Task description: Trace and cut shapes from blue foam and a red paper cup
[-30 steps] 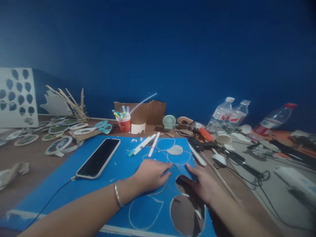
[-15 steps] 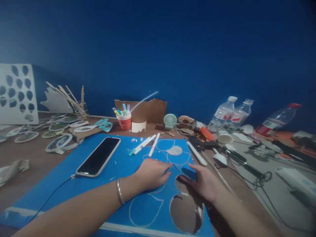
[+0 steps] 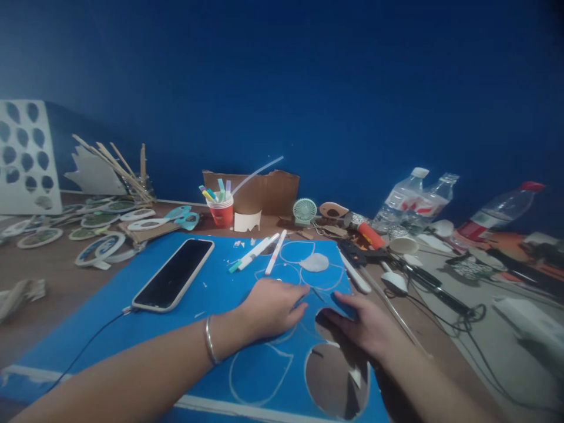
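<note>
A large blue sheet (image 3: 211, 294) with white drawn outlines lies on the table in front of me. My left hand (image 3: 271, 308), with a bangle at the wrist, presses flat on the sheet beside one outline. My right hand (image 3: 365, 326) is at the rim of a cut-out hole (image 3: 335, 382), and its fingers seem to pinch the blue edge there. A thin dark line shows between the two hands; I cannot make out what it is. A small white round piece (image 3: 314, 262) rests on the sheet just beyond my hands.
A phone (image 3: 174, 282) on a cable and two markers (image 3: 259, 252) lie on the sheet. Behind stand a red cup of pens (image 3: 221, 212), cardboard (image 3: 264, 191), a small fan (image 3: 304, 210) and water bottles (image 3: 403, 200). Round cut-outs (image 3: 99, 249) lie left, cables and tools (image 3: 440, 299) right.
Both hands stay on the sheet in nearly the same place. The view has shifted slightly, and the right hand's fingers have moved a little along the hole's edge.
</note>
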Tool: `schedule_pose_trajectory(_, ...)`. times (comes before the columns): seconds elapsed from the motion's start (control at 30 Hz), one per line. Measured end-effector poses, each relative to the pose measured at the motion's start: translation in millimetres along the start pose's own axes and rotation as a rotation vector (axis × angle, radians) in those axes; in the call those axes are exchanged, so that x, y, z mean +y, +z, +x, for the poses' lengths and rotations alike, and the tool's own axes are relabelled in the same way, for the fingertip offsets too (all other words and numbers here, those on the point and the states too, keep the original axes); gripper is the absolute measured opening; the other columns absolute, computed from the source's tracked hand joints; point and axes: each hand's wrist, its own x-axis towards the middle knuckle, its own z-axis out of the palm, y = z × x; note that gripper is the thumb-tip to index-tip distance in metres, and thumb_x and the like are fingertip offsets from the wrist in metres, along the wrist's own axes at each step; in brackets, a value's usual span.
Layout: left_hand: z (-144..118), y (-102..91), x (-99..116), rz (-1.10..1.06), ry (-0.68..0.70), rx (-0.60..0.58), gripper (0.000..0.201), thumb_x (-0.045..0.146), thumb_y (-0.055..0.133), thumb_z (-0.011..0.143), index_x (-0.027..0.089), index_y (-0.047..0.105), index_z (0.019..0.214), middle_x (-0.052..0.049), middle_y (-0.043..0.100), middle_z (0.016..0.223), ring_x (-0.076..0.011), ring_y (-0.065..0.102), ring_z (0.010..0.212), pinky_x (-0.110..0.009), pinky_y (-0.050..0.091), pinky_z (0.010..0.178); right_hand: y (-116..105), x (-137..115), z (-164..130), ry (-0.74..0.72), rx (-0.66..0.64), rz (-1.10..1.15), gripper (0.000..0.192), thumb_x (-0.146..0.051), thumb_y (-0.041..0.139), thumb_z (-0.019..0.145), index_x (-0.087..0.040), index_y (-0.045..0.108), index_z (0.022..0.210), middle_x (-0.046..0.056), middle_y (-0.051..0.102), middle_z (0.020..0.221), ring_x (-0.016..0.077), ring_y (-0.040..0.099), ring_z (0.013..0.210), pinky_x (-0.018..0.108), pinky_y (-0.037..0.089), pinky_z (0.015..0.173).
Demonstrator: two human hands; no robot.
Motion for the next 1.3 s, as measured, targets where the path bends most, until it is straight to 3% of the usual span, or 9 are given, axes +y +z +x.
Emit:
schedule_pose_trajectory(0.77, 0.9, -2.7, 2.7, 0.001, 0.025, 0.014, 0.036, 0.036, 0.038, 0.086, 0.023, 0.052, 0.115, -0.005, 0.068, 0.094, -0.0231, 0.064, 0.082, -0.035, 0.049, 0.069, -1.7, -0.7, -2.9, -0.087, -0.005, -0.116, 0.017, -0.02, 0.068, 0.069, -0.019, 0.065, 0.086, 0.004, 0.069, 0.092, 0.0217, 0.062, 0.086, 0.045, 0.044, 0.09)
schedule_pose_trajectory(1.3, 4.5, -5.2, -0.2, 0.048, 0.025, -0.043, 0.041, 0.041, 0.035, 0.086, 0.031, 0.044, 0.125, -0.003, 0.069, 0.086, -0.0217, 0.064, 0.075, -0.03, 0.045, 0.06, -5.5, 1.8, -1.2, -0.117, -0.025, -0.098, 0.018, -0.02, 0.067, 0.071, -0.02, 0.066, 0.089, 0.004, 0.068, 0.095, 0.0209, 0.061, 0.088, 0.045, 0.044, 0.089)
